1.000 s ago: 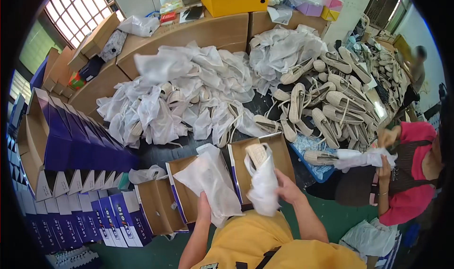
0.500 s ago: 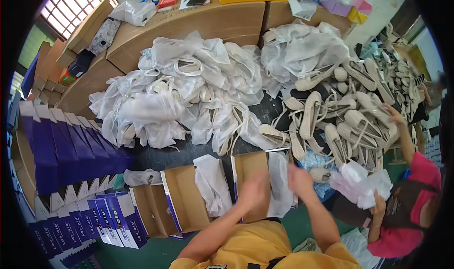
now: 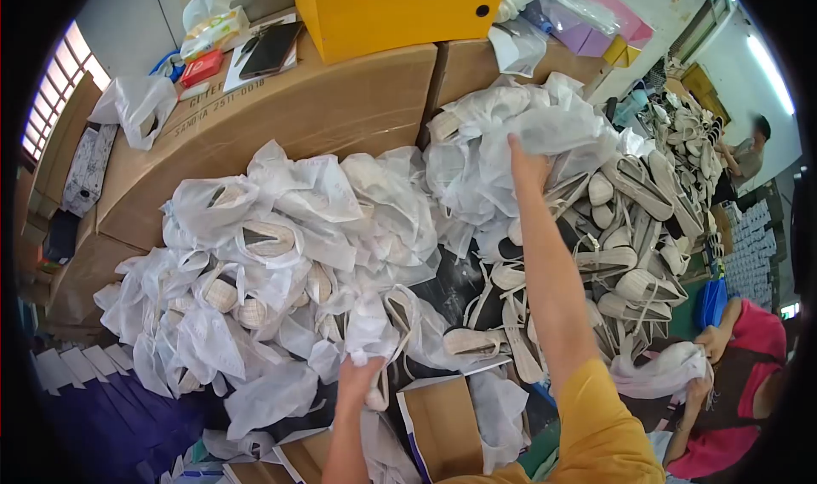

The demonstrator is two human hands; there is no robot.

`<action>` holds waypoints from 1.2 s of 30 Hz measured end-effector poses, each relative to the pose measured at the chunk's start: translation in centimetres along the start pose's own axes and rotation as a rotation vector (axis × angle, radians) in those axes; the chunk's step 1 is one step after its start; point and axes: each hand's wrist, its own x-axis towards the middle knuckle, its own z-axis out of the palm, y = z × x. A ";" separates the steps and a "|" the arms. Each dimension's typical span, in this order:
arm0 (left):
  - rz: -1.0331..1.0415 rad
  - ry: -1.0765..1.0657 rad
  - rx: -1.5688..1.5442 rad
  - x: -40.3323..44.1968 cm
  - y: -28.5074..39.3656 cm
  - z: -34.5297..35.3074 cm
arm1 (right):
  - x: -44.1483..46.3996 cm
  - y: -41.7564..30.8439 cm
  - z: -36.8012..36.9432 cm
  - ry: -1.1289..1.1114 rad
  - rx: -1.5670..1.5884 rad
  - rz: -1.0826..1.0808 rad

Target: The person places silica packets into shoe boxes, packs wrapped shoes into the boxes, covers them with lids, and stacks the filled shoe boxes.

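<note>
My left hand (image 3: 363,372) is closed around a beige woven shoe (image 3: 377,392) at the front of the pile, and white wrapping bunches up above my fingers. With my right arm stretched far forward, my right hand (image 3: 529,165) reaches the back heap and grips the edge of a white bag (image 3: 566,131). Part of its fingers is hidden by the wrapping. Around my left hand lie several beige shoes in white bags (image 3: 281,237). An open shoe box (image 3: 438,429) stands just below, with white wrapping (image 3: 498,416) beside it.
Bare beige shoes (image 3: 638,288) are heaped at right. At lower left stand purple-blue boxes (image 3: 111,424). Large cartons (image 3: 315,109) border the back, with a yellow box (image 3: 400,16) on top. A co-worker in a pink sleeve (image 3: 757,339) handles a white bag at right.
Both my hands have left the open boxes: the left now grips a shoe at the pile, the right has reached to the back heap. The view has tilted upward. The co-worker's hands have come together.
</note>
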 end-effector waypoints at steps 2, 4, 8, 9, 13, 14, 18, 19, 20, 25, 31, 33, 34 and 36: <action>-0.613 -0.367 -0.661 -2.2 3.7 -4.0 | 2.4 1.2 3.3 -0.054 0.174 0.041; -0.507 -0.314 -0.664 -5.6 3.8 -6.5 | 3.9 1.4 5.5 -0.142 0.542 0.130; -0.324 -0.169 -0.808 -12.3 2.3 -9.0 | -6.6 1.8 -1.8 -0.320 0.826 0.059; -0.344 -0.120 -0.942 -15.5 1.3 -9.7 | -11.9 3.3 -5.2 -0.434 1.028 -0.013; -0.550 -0.220 -1.296 -25.3 6.5 -9.6 | -27.1 15.3 -14.8 -1.338 1.155 0.671; -0.560 -0.135 -1.329 -28.6 5.0 -9.5 | -30.1 18.7 -16.7 -1.430 1.114 0.792; -0.364 -0.040 -1.543 -33.9 -2.9 -11.8 | -41.4 21.0 -24.3 -1.435 1.015 0.561; -0.269 0.057 -1.572 -35.6 -6.2 -13.9 | -44.3 20.6 -25.9 -1.470 0.920 0.390; -0.178 0.146 -1.592 -37.4 -9.4 -16.3 | -47.3 20.3 -27.4 -1.487 0.825 0.219; -0.301 0.281 -0.438 -41.1 -20.0 -29.6 | -64.7 10.8 -32.8 -1.696 -0.081 -0.951; 0.146 -0.068 0.235 -33.4 -22.5 -27.2 | -74.9 11.3 -33.6 -1.429 -0.446 -1.224; 0.346 0.231 0.035 -36.3 -20.7 -26.4 | -74.9 14.5 -31.0 -1.253 -0.314 -1.161; 0.369 0.194 0.020 -35.8 -21.3 -25.3 | -74.3 16.6 -29.1 -1.086 -0.172 -1.136; 0.529 0.010 0.622 -35.1 -24.3 -22.6 | -72.9 18.7 -30.1 -0.896 -0.070 -1.071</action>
